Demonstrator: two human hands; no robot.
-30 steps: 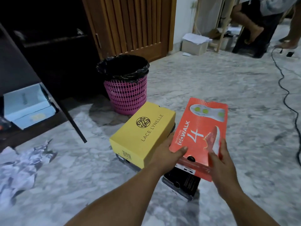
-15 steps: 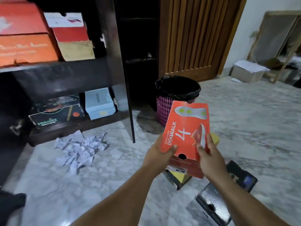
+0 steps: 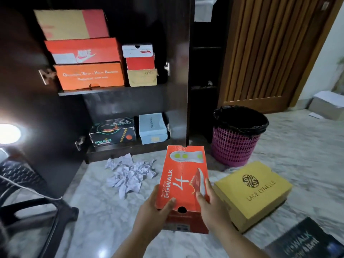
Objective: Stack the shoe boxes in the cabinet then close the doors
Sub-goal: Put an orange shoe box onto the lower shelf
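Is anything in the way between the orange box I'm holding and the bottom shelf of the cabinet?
Nothing visible blocks it. The orange box faces the open bottom shelf; the crumpled paper lies low on the floor, below the path.

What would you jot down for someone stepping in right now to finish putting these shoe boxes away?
Left hand and right hand: both grip the near end of the orange Go Walk box, held above the floor, facing the open cabinet.
Done: upper shelf stacked; Foamies box and pale blue box on the bottom shelf.
Left: shelve the held box, the yellow Lace Lynelle box and the dark box on the floor; then close the doors.
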